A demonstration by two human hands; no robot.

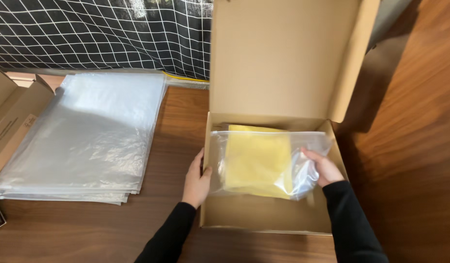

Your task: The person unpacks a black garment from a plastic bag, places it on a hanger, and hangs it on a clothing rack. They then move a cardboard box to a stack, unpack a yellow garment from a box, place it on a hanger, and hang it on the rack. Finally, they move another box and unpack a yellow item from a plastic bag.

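Observation:
An open cardboard box [264,214] sits on the wooden table, its lid standing upright behind it. Inside lies a clear zip bag [307,146] holding a folded yellow cloth [256,160]. My left hand [196,179] rests on the box's left wall, thumb hooked over the rim next to the bag's edge. My right hand [324,168] is inside the box, fingers pressing on the bag's crumpled right side. Both arms wear black sleeves.
A stack of clear plastic bags [88,136] lies on the table to the left. Flattened cardboard [8,117] lies at the far left edge. A black cloth with a white grid [103,34] hangs behind. Wooden floor shows at right.

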